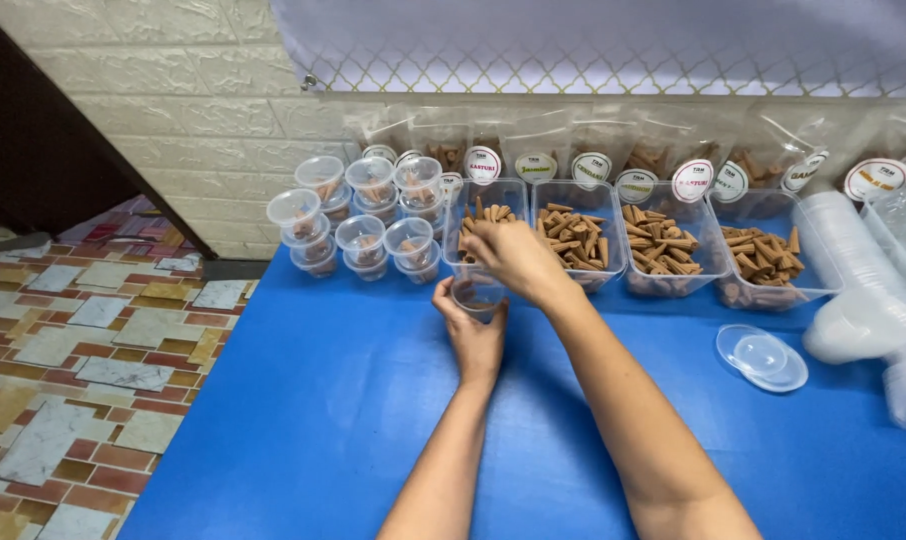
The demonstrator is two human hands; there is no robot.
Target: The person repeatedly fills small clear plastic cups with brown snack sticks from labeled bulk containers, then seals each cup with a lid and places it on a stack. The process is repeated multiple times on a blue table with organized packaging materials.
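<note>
Left hand (473,335) cups a small clear round plastic cup (478,293) from below, fingers wrapped about its wall, over the blue table surface (323,420). Right hand (513,255) hovers just above that cup, fingers pinched narrow; what they grip cannot be told. Just beyond the right hand stands a clear rectangular plastic tub of brown cones (485,205). Left of it, stacked lidded clear cups (358,215). A loose clear round lid (761,356) lies well right.
</note>
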